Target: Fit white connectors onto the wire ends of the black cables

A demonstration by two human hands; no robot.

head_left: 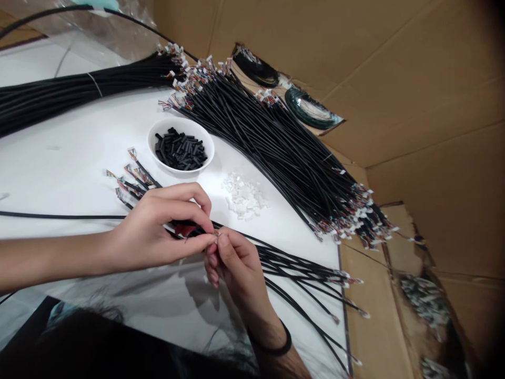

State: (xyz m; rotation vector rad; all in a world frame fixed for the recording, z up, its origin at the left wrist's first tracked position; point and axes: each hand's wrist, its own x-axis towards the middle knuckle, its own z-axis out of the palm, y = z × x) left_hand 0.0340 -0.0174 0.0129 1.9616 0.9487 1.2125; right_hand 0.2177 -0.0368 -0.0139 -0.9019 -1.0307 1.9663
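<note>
My left hand (158, 231) and my right hand (231, 260) meet over the white table (71, 163), fingertips pinched together on the end of a thin black cable (300, 273) with coloured wires. Something small and red shows under the left fingers; I cannot make out what it is. A few more cables with connector ends (130, 181) lie just behind the left hand. A white bowl (158, 138) of short black tube pieces stands beyond the hands. A small heap of clear plastic connector housings (244, 197) lies to its right.
A large bundle of black cables (284, 142) runs diagonally across the table's right side. Another bundle (59, 92) lies at the far left. Cardboard walls (414, 79) enclose the back and right. A black band circles my right wrist (272, 345).
</note>
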